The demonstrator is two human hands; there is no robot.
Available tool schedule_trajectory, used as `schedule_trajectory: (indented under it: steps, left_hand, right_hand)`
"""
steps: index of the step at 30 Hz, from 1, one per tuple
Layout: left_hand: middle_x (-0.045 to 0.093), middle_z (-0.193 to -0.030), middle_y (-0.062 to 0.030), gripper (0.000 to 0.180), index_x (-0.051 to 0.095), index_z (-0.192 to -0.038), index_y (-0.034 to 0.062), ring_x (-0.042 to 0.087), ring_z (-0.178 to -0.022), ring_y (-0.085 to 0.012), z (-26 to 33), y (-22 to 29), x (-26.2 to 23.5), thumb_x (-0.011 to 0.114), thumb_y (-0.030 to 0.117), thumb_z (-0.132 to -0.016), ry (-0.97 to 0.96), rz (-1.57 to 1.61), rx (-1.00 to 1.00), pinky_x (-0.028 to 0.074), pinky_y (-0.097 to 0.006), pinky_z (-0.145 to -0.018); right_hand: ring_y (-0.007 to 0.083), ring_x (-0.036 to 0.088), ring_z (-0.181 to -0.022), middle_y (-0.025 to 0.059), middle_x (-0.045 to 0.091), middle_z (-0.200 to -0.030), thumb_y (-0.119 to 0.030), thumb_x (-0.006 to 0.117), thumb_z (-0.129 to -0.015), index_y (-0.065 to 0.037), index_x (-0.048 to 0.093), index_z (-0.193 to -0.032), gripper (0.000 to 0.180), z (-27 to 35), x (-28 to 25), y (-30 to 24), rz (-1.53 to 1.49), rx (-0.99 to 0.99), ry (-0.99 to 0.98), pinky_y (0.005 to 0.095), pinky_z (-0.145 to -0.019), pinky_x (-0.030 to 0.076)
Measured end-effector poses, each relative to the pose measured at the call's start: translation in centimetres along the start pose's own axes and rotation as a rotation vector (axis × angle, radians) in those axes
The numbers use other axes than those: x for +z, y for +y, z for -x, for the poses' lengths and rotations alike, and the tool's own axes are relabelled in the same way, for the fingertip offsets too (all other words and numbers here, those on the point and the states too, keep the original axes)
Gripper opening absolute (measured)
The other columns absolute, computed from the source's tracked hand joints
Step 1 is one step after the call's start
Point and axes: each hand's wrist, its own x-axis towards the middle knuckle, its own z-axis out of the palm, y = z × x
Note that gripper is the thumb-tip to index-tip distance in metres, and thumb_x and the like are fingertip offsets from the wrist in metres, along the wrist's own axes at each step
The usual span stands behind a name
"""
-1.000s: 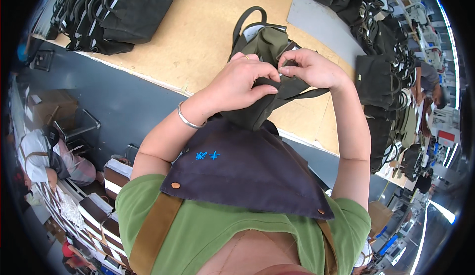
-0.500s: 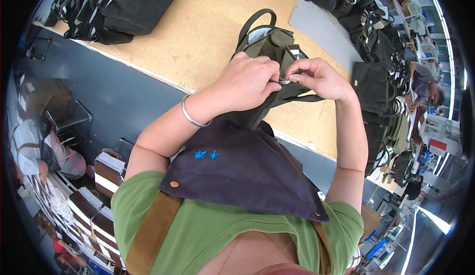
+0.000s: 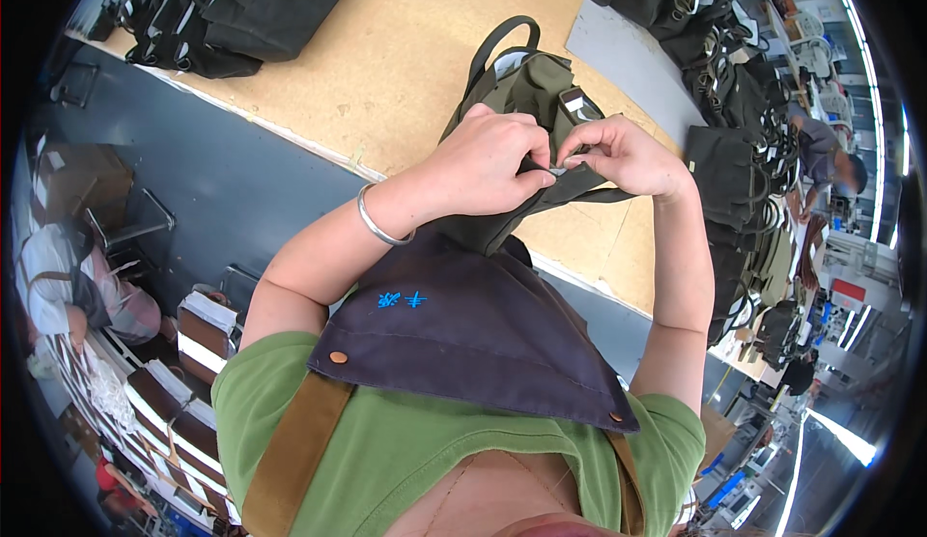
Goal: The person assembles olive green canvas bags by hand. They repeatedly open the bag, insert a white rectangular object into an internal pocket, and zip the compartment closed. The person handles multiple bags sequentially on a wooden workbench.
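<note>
The left hand [image 3: 483,160] and the right hand [image 3: 628,155] meet fingertip to fingertip above the near edge of the table [image 3: 386,64], both curled and pinching a small pale tag or fitting at the upper rim of an olive green bag [image 3: 526,88]; what exactly sits between the fingertips is too small to tell. The left hand, with a silver bangle [image 3: 379,228] on its wrist, covers more of the bag and grips a fold of its fabric, so it is the nearer of the two to the bag's body. The bag runs away from the hands, its long axis pointing up and away across the table, its loop handle [image 3: 497,40] at the far end and its lower part hanging down toward a dark apron [image 3: 463,334]. Beyond the left hand lies a heap of black bags [image 3: 261,1]; beyond the right hand, a grey mat [image 3: 628,54] and more dark bags [image 3: 734,160].
</note>
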Motion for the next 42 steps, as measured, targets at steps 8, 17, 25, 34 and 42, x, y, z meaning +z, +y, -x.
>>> schedule_trajectory:
  steps: [8,17,25,34,42]
  left_hand:
    - [0.063,-0.072,-0.0077,0.013,0.066,-0.073,0.0047,0.06,-0.065,-0.0256,-0.1,-0.2,0.3,0.074,0.015,-0.074,0.062,0.05,0.006,0.043,-0.036,-0.068]
    - [0.062,-0.071,-0.0075,0.012,0.065,-0.072,0.0049,0.059,-0.065,-0.0252,0.0,0.1,0.4,0.073,0.014,-0.072,0.066,0.066,-0.054,0.042,-0.036,-0.069]
    - [0.062,-0.072,-0.0072,0.012,0.065,-0.072,0.0046,0.06,-0.067,-0.0261,0.0,0.3,0.3,0.073,0.014,-0.071,0.091,0.041,-0.069,0.041,-0.037,-0.072]
    - [0.063,-0.074,-0.0082,0.013,0.065,-0.071,0.004,0.061,-0.074,-0.0268,0.1,0.4,0.3,0.073,0.014,-0.071,0.1,0.021,-0.096,0.041,-0.037,-0.075]
    - [0.065,-0.072,-0.0098,0.015,0.067,-0.075,0.0029,0.063,-0.066,-0.0247,-0.1,0.0,-0.5,0.076,0.015,-0.072,0.05,0.033,-0.018,0.047,-0.035,-0.062]
  right_hand:
    - [0.01,0.058,-0.077,0.0041,0.067,-0.083,0.006,0.058,-0.083,0.0,0.069,-0.097,0.019,0.1,0.0,-0.1,-0.009,-0.023,-0.031,0.0256,-0.073,0.046]
    - [0.0079,0.055,-0.079,0.0031,0.066,-0.087,0.01,0.056,-0.081,0.001,0.068,-0.097,0.022,0.1,-0.3,-1.0,-0.016,0.044,-0.097,0.0235,-0.072,0.044]
    - [0.0081,0.056,-0.076,0.002,0.066,-0.083,-0.006,0.059,-0.09,0.003,0.068,-0.097,0.014,0.0,-0.2,-0.9,-0.048,0.057,-0.05,0.0247,-0.073,0.045]
    - [0.0037,0.051,-0.065,-0.0024,0.062,-0.072,-0.01,0.068,-0.085,0.0,0.07,-0.093,0.013,0.2,0.3,-1.9,-0.007,0.134,-0.034,0.0206,-0.059,0.041]
    - [0.0025,0.049,-0.059,-0.0032,0.059,-0.064,-0.007,0.071,-0.08,-0.002,0.07,-0.09,0.012,0.4,1.1,-1.5,-0.04,0.079,0.058,0.0208,-0.053,0.038]
